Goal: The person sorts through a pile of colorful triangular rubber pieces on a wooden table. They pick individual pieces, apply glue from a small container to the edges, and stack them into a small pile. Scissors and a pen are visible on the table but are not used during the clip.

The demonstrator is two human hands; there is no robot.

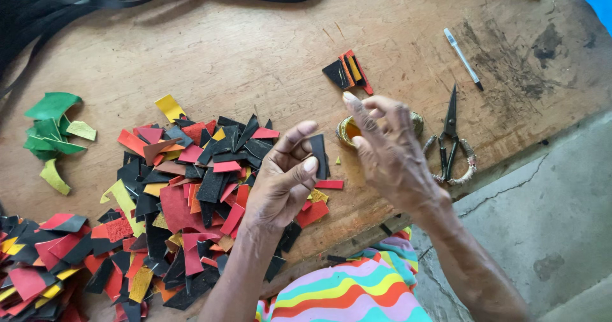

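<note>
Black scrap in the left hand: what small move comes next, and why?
Probably bring the right hand from the small glue tin to the black scrap and dab it. The left hand pinches the scrap upright beside the tin, the right hand's fingers hover over the tin's orange contents, and a small stack of joined pieces lies just beyond.

A craft workshop: worn wooden bench [255,54] strewn with coloured offcuts [191,188], scissors [450,137], glue tin [350,129]
</note>
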